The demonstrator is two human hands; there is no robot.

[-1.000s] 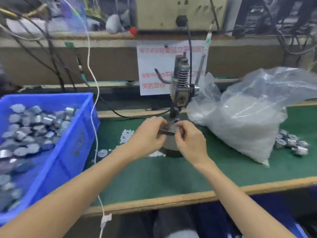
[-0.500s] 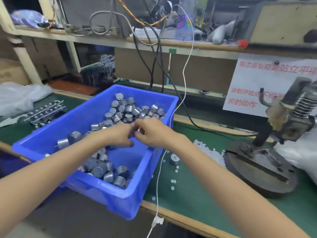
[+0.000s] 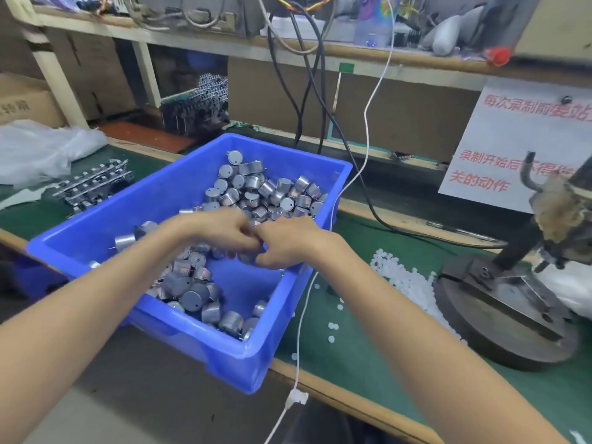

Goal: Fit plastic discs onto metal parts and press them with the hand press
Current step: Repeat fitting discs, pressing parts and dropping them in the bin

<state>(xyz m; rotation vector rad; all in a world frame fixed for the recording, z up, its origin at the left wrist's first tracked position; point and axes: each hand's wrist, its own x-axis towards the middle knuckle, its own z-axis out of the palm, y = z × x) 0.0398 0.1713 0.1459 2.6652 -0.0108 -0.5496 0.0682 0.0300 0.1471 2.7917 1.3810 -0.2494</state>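
Observation:
My left hand (image 3: 221, 230) and my right hand (image 3: 290, 243) meet fingertip to fingertip above the blue bin (image 3: 246, 358), all fingers curled. Between them they pinch a small grey metal part (image 3: 247, 258), mostly hidden by the fingers. Several more cylindrical metal parts (image 3: 256, 187) are heaped in the bin. To the bin's right, a pile of white plastic discs (image 3: 407, 283) lies on the green mat. The hand press (image 3: 557, 213) stands on its round base (image 3: 499, 315) at the far right, with nothing I can see under the ram.
A white cable (image 3: 333, 216) hangs across the bin's right rim and over the table's front edge. Black cables drop behind the bin. Metal strips (image 3: 93, 184) and a plastic bag (image 3: 38, 149) lie at the left. A paper sign (image 3: 512, 139) leans behind the press.
Both hands left the press and swung left over the blue bin, and my view turned with them. In the last half second they stayed together over the bin.

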